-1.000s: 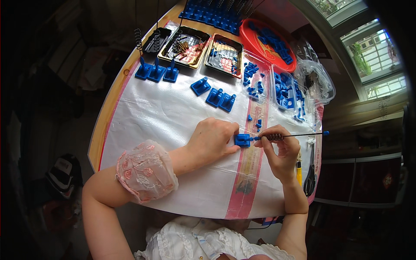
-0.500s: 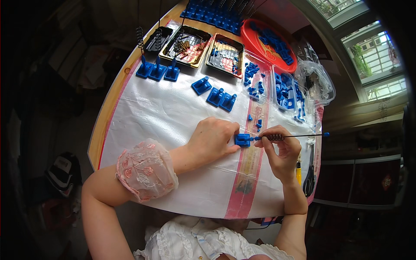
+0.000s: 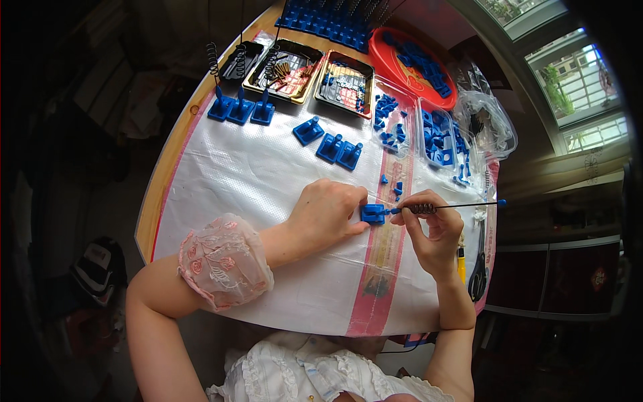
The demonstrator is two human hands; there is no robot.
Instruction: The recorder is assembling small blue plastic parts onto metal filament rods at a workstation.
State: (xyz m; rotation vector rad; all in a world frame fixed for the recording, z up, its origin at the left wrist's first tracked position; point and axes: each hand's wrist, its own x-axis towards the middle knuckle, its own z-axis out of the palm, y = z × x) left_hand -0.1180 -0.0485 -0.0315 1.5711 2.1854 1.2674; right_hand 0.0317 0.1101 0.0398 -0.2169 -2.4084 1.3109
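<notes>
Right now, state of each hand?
Left hand: closed, pinning the small blue plastic block on the table.
Right hand: closed, pinching the thin rod with spring.

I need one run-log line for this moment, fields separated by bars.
left hand: holds blue block on table cover | right hand: holds thin rod with spring at block | scissors beside

Daylight from the window beyond my right hand brightens the table; fisheye edges bend, darken, and corners blur.
</notes>
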